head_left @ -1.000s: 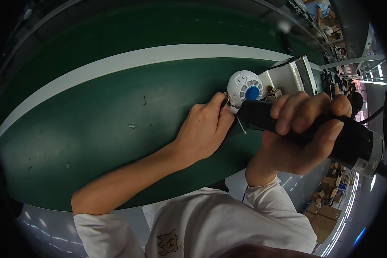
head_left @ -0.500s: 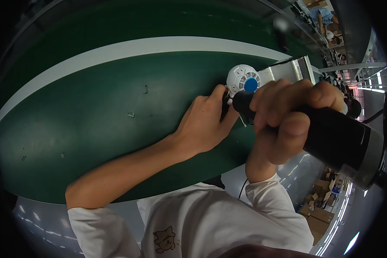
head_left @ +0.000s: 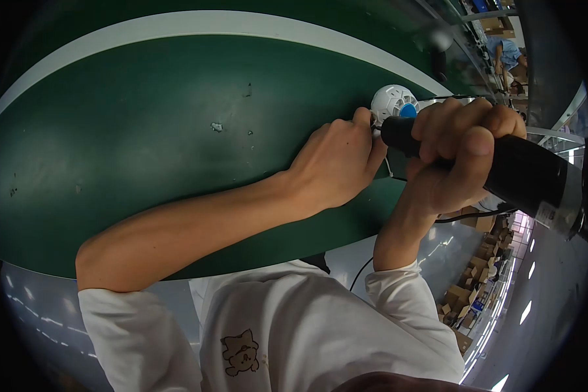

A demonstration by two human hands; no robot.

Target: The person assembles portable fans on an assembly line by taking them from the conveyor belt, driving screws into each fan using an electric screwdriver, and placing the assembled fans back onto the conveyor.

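My right hand (head_left: 460, 140) is wrapped round a black electric screwdriver (head_left: 532, 173), held slanting with its nose toward the left. Beyond the nose sits a white round slotted housing (head_left: 393, 98) with a blue disc (head_left: 408, 111) on its face, partly covered by the screwdriver. My left hand (head_left: 336, 157) is closed at the housing's lower left side, its fingertips right by the screwdriver's nose. What those fingers pinch is mostly hidden, and so is the screwdriver's tip.
The green work surface (head_left: 157, 130) has several small worn spots. A pale strip (head_left: 209, 21) runs along its far side. A cable (head_left: 467, 217) hangs behind my right wrist. Cardboard boxes (head_left: 460, 297) stand on the floor at right, and another person (head_left: 505, 53) is at the upper right.
The view has shifted, so hands and housing appear farther right and higher. The screwdriver's nose now covers more of the blue disc. Both hands keep their grip.
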